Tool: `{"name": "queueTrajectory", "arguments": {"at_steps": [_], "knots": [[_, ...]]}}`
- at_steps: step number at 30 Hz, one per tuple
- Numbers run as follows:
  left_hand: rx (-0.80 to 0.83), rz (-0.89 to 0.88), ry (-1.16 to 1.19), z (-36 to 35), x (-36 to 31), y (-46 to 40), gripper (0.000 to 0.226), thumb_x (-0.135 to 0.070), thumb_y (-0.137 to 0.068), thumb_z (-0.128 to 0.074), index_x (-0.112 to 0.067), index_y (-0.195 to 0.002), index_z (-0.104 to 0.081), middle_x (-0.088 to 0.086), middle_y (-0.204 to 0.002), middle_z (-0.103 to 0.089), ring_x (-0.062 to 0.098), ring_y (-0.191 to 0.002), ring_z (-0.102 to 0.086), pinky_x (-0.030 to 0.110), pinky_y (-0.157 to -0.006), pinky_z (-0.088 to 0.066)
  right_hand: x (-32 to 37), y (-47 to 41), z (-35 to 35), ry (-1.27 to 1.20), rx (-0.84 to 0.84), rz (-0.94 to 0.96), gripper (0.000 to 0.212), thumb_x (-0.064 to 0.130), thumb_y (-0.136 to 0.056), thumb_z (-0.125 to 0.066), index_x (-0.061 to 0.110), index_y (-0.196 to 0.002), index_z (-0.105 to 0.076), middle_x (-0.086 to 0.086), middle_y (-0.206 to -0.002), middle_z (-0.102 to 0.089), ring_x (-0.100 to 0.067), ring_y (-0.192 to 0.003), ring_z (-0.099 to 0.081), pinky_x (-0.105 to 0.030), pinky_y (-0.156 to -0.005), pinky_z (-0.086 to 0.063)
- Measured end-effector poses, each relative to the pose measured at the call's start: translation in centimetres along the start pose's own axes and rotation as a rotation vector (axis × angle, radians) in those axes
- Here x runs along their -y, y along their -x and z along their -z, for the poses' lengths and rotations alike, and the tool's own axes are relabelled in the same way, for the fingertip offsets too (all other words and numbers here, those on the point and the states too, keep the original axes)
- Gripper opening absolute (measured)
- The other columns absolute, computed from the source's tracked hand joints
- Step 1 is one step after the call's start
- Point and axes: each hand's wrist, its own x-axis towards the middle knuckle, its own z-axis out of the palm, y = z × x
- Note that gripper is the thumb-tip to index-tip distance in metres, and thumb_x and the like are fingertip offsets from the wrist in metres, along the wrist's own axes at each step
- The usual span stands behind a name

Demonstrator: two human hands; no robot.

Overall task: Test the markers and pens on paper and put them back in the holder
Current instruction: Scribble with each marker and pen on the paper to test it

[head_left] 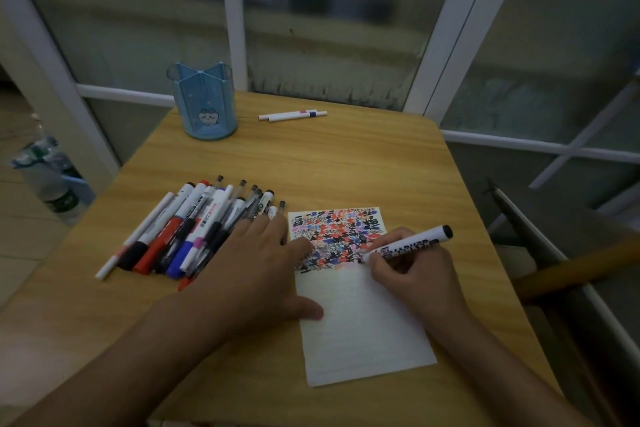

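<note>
Fingers (pixel 391 255) of my right hand (pixel 415 274) are pinched around the black-and-white marker (pixel 408 243) low on its barrel, in a writing grip, so the tip meets the paper (pixel 363 329) at the lower edge of the scribbles (pixel 337 236), just where the sheet turns blank. That marker leans up and away to my right, its black end in the air. My left hand (pixel 263 260) lies flat with its fingers spread, palm on the bench (pixel 311 163), thumb and forefinger resting on the sheet's left edge; I judge that is to keep the paper from sliding under the strokes. The other fingertips reach over the near ends of the pile of markers and pens (pixel 194 225), which lies loose just beside the paper, probably so the next one is close at hand. Both forearms come in from the near edge, the right wrist bent over the sheet. Well apart at the far corner stands the blue holder (pixel 206 104), seemingly empty, and two thin white pens (pixel 292 115) lie near it.
</note>
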Motion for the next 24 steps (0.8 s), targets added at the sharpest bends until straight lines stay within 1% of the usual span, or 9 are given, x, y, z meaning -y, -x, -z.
{"name": "queueTrajectory", "arguments": {"at_steps": [2,4,6,9,12,14,18,21,24], "knots": [[-0.007,0.002,0.005,-0.05,0.00,0.07,0.092,-0.086,-0.071,-0.044,-0.042,-0.149,-0.023,0.000,-0.142,-0.031,0.019,-0.128,-0.030,0.034,-0.106,-0.028,-0.11,-0.02,0.10,-0.035,-0.010,-0.004,0.011,0.013,-0.084,-0.076,0.024,-0.084,-0.073,0.007,-0.071,-0.070,-0.006,-0.063,-0.064,-0.018,-0.053,-0.047],[-0.019,-0.001,-0.001,-0.08,0.03,0.14,0.091,-0.087,-0.071,-0.044,-0.041,-0.148,-0.025,-0.002,-0.138,-0.034,0.017,-0.123,-0.031,0.033,-0.102,-0.030,-0.14,-0.01,0.12,-0.035,0.025,-0.001,0.009,0.016,-0.084,-0.077,0.025,-0.085,-0.074,0.004,-0.073,-0.071,-0.008,-0.064,-0.064,-0.021,-0.053,-0.048],[-0.018,-0.006,-0.009,-0.02,-0.02,0.11,0.090,-0.086,-0.072,-0.043,-0.041,-0.148,-0.024,-0.003,-0.137,-0.034,0.016,-0.122,-0.032,0.032,-0.102,-0.030,-0.13,0.00,-0.01,0.006,0.050,0.018,0.009,0.017,-0.084,-0.077,0.025,-0.085,-0.073,0.004,-0.071,-0.070,-0.007,-0.062,-0.063,-0.019,-0.051,-0.046],[0.001,-0.005,-0.014,0.10,-0.15,0.02,0.090,-0.086,-0.073,-0.043,-0.042,-0.149,-0.022,-0.002,-0.139,-0.033,0.016,-0.124,-0.031,0.032,-0.102,-0.030,-0.17,-0.05,0.03,0.020,0.012,0.027,0.013,0.013,-0.084,-0.076,0.024,-0.082,-0.071,0.004,-0.068,-0.068,-0.006,-0.060,-0.061,-0.017,-0.051,-0.044],[-0.001,-0.005,-0.023,0.05,-0.08,-0.01,0.090,-0.086,-0.072,-0.042,-0.041,-0.148,-0.022,-0.002,-0.139,-0.034,0.016,-0.123,-0.032,0.032,-0.100,-0.031,-0.26,0.00,0.12,-0.031,0.010,0.022,0.011,0.014,-0.085,-0.075,0.024,-0.084,-0.072,0.002,-0.071,-0.069,-0.008,-0.063,-0.063,-0.024,-0.053,-0.049],[-0.008,-0.008,-0.021,-0.05,0.00,-0.06,0.091,-0.087,-0.072,-0.042,-0.041,-0.148,-0.024,-0.002,-0.136,-0.035,0.015,-0.120,-0.033,0.032,-0.099,-0.032,-0.24,0.00,0.05,-0.012,0.033,0.032,0.009,0.017,-0.085,-0.076,0.025,-0.085,-0.073,0.004,-0.071,-0.069,-0.008,-0.063,-0.063,-0.026,-0.053,-0.050],[-0.011,-0.009,-0.021,-0.15,-0.02,-0.11,0.091,-0.087,-0.071,-0.042,-0.041,-0.148,-0.024,-0.002,-0.136,-0.035,0.016,-0.121,-0.033,0.033,-0.101,-0.032,-0.20,-0.06,0.10,0.014,0.000,0.037,0.013,0.013,-0.085,-0.074,0.024,-0.081,-0.069,0.005,-0.067,-0.066,-0.007,-0.057,-0.059,-0.023,-0.048,-0.044],[-0.014,-0.011,-0.021,-0.19,0.02,-0.16,0.091,-0.087,-0.072,-0.042,-0.041,-0.148,-0.024,-0.002,-0.135,-0.036,0.016,-0.120,-0.033,0.032,-0.100,-0.032,-0.14,0.04,0.11,-0.018,0.010,0.050,0.010,0.015,-0.086,-0.074,0.024,-0.085,-0.071,0.004,-0.072,-0.069,-0.009,-0.063,-0.063,-0.026,-0.052,-0.049],[-0.022,-0.015,-0.021,-0.25,0.02,-0.17,0.092,-0.087,-0.071,-0.041,-0.040,-0.148,-0.024,-0.002,-0.134,-0.037,0.015,-0.118,-0.034,0.031,-0.098,-0.033,-0.09,-0.01,0.01,0.025,0.028,0.052,0.016,0.011,-0.085,-0.074,0.025,-0.080,-0.067,0.002,-0.068,-0.065,-0.006,-0.056,-0.056,-0.022,-0.049,-0.043]]}}
